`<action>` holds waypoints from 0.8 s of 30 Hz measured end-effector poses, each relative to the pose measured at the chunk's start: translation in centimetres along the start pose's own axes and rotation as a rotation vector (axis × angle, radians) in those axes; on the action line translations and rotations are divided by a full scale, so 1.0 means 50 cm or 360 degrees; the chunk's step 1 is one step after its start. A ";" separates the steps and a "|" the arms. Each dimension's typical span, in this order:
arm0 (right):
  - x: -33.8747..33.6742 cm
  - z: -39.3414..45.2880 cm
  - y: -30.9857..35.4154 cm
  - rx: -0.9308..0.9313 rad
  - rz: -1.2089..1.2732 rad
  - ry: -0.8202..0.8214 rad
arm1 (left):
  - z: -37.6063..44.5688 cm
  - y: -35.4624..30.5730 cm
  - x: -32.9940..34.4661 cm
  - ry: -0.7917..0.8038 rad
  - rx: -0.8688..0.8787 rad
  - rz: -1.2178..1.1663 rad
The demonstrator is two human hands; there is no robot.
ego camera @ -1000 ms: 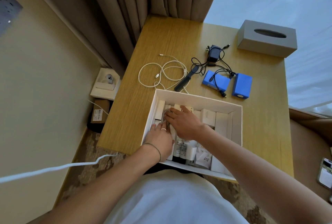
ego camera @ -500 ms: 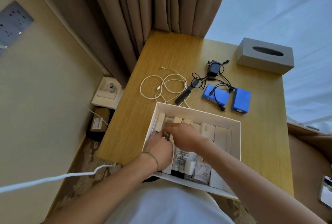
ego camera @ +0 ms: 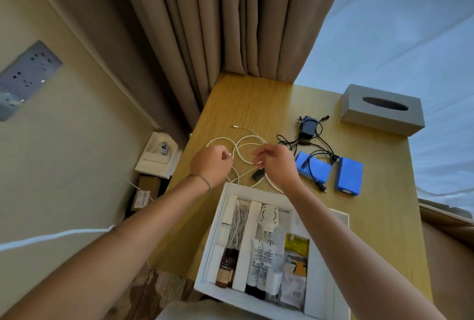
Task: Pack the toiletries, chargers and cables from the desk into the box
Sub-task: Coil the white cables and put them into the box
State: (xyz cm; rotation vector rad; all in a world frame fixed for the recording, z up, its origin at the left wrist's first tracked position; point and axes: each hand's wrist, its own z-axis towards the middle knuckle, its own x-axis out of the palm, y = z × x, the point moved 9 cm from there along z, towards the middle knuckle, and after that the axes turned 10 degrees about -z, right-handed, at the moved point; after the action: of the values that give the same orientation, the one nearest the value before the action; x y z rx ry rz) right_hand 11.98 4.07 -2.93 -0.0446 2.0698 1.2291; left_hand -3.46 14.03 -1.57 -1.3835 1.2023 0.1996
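Item 1, white cable (ego camera: 243, 145): it lies in loose loops on the desk (ego camera: 379, 206), just beyond the far wall of the box (ego camera: 341, 263). I have both hands on it. My left hand (ego camera: 211, 165) pinches one strand at the left of the loops; my right hand (ego camera: 278, 163) pinches another at the right. Each grip is clamped on the cable with curled fingers. I judge the two-handed hold is meant to gather the loops into a coil, so it packs flat like the coiled cable (ego camera: 238, 219) already in the box.

Item 2, black comb-like piece (ego camera: 257, 174): near the right hand, under the cable loops, untouched.

Item 3, black charger (ego camera: 307, 125) with black leads (ego camera: 315, 150): far right of the hands, on the desk, the leads trailing over two blue packs (ego camera: 348, 176). Not yet packed.

Item 4, box contents: a white plug adapter (ego camera: 268, 217), a brown bottle (ego camera: 227, 268), two white tubes (ego camera: 261, 258) and sachets (ego camera: 295, 263), set in dividers so they stay put. The right part of the box looks open for what remains.

Item 5, grey tissue box (ego camera: 379, 111): far right corner, well apart from the hands, not part of the packing as I judge it.
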 end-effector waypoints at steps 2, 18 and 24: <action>0.013 0.032 -0.020 0.0124 0.0144 0.0016 | 0.044 0.018 0.021 0.0004 0.0001 0.0193; 0.082 0.102 -0.095 0.0241 0.0384 0.0248 | 0.261 0.134 0.182 -0.0006 -0.0390 0.0448; 0.073 0.086 -0.088 0.0247 0.0366 0.0237 | 0.267 0.100 0.192 -0.0019 -0.0320 0.0546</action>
State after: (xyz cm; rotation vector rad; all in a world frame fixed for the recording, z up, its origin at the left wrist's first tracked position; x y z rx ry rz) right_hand 13.29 6.16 -9.66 0.1838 2.3456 1.2262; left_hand 4.21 21.27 -15.14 -1.3357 1.4359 0.5824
